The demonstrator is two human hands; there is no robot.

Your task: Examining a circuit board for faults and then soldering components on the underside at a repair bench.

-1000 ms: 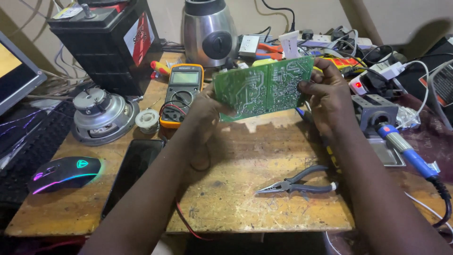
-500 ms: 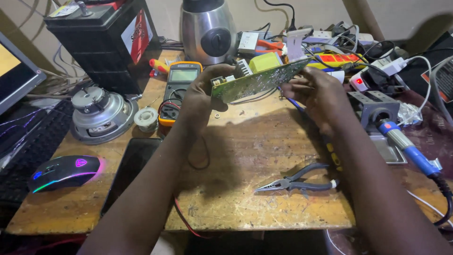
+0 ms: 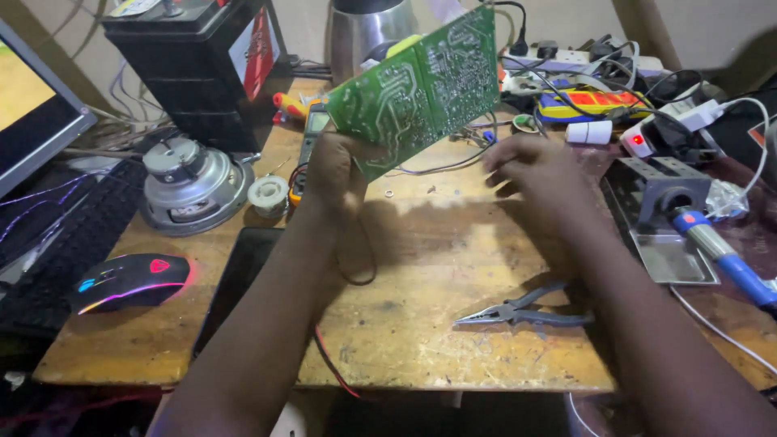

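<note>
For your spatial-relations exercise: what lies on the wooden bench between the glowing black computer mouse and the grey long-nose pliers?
In the head view, between the mouse and pliers lie a flat black slab and the person's left forearm above it.

A worn, scratched wooden surface (image 3: 453, 267) fills the view under dim warm light, backed by a pale wall (image 3: 712, 24) where tangled cables run, with a lit monitor (image 3: 32, 105) at the left edge and dark shadow below the surface's front edge.
</note>
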